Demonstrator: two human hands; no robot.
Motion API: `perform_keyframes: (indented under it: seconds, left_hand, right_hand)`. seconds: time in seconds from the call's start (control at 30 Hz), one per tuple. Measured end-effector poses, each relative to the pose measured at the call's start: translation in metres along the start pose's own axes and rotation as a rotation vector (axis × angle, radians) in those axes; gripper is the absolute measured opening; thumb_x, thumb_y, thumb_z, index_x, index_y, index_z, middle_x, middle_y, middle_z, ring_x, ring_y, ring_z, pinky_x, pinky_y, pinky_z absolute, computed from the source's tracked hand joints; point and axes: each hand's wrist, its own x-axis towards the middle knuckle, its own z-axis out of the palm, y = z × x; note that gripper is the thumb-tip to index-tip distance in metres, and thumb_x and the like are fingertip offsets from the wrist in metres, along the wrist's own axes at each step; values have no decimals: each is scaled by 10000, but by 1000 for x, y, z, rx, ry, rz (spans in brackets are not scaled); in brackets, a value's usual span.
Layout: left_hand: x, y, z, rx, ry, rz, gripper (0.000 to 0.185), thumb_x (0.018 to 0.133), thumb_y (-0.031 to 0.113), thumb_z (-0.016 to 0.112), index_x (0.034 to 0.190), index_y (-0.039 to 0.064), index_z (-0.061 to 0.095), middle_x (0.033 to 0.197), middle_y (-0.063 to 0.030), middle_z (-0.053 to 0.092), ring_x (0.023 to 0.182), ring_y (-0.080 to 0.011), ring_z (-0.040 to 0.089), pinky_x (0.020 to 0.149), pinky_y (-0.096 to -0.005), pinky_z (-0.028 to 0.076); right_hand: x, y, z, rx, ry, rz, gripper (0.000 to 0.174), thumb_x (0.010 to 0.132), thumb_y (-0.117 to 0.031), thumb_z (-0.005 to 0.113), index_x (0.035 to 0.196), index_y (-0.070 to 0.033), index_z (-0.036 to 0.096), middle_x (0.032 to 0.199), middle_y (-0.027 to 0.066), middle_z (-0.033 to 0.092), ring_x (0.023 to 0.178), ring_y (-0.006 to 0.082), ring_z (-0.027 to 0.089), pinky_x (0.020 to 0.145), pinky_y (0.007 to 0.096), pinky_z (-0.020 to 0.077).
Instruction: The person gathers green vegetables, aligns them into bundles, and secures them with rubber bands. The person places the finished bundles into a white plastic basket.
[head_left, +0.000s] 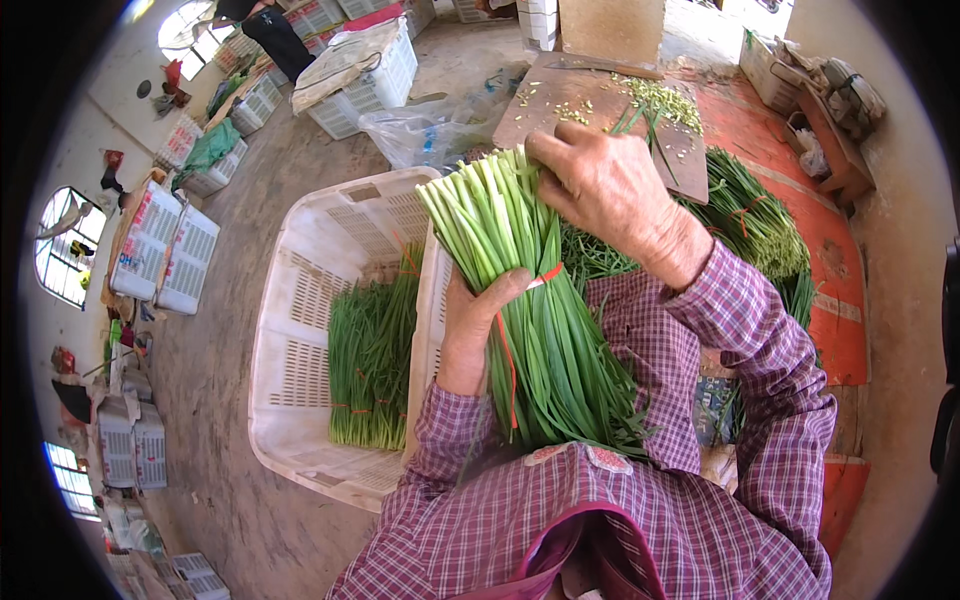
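Note:
A thick bundle of green garlic chives (551, 352) slants across my lap with its pale cut ends pointing away from me. My left hand (480, 307) grips it from the left, thumb across the stems just beside a red tie band (546, 276). A loose tail of red tie hangs down along the leaves. At the right edge of the cut ends, my right hand (607, 176) has its fingers curled onto the stems; its fingertips are partly hidden. Left of the bundle stands a white plastic crate (289, 390) containing tied chive bundles (367, 360).
Ahead lies a board (540, 112) with a knife (607, 69) and chopped stem bits (664, 101). More tied chives (750, 217) lie at right on a red mat (832, 330). A clear plastic bag (420, 131) and stacked crates (367, 82) stand beyond; a person (274, 41) is far left.

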Motion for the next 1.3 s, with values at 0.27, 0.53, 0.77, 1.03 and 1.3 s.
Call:
perform_keyframes:
  seconds: [0.27,0.53,0.77,1.03,1.3]
  left_hand:
    - [-3,-9,-5,-54,-41,-51,813,805,343,861,1441,-22,508,1311,-123,633,1157,-203,632,993,-344,508]
    - [14,-1,-44,-138,114,-50,936,776,399,861,1476,-43,424,1312,-186,586,1178,-266,619,1001,-384,567]
    - [55,40,-32,-198,31,174,788,787,266,868,1428,5,493,1268,-135,643,1114,-239,676,931,-377,608]
    - [90,113,31,211,-319,524,596,823,253,824,1326,23,600,1263,-105,660,1137,-230,669,982,-387,572]
    - [85,115,52,19,-510,473,931,738,240,943,1462,-57,439,1380,-198,613,1280,-286,616,1048,-397,553]
  right_hand:
    - [43,88,-57,-214,302,21,216,921,-221,730,1125,-159,694,950,109,726,787,287,727,722,393,596]
    - [-24,259,-136,-663,152,459,287,1003,-343,649,1246,-197,693,1098,93,753,939,283,739,773,400,584]
    - [-58,135,-32,141,-50,238,921,850,-487,810,1527,2,423,1476,236,554,1366,343,545,1147,431,434]
    - [4,0,-3,973,143,215,970,801,-248,857,1571,-22,312,1408,176,564,1320,299,551,1067,420,518]
    - [32,-4,-16,1103,456,144,976,747,-385,868,1519,14,424,1407,229,587,1312,309,561,1112,427,445]
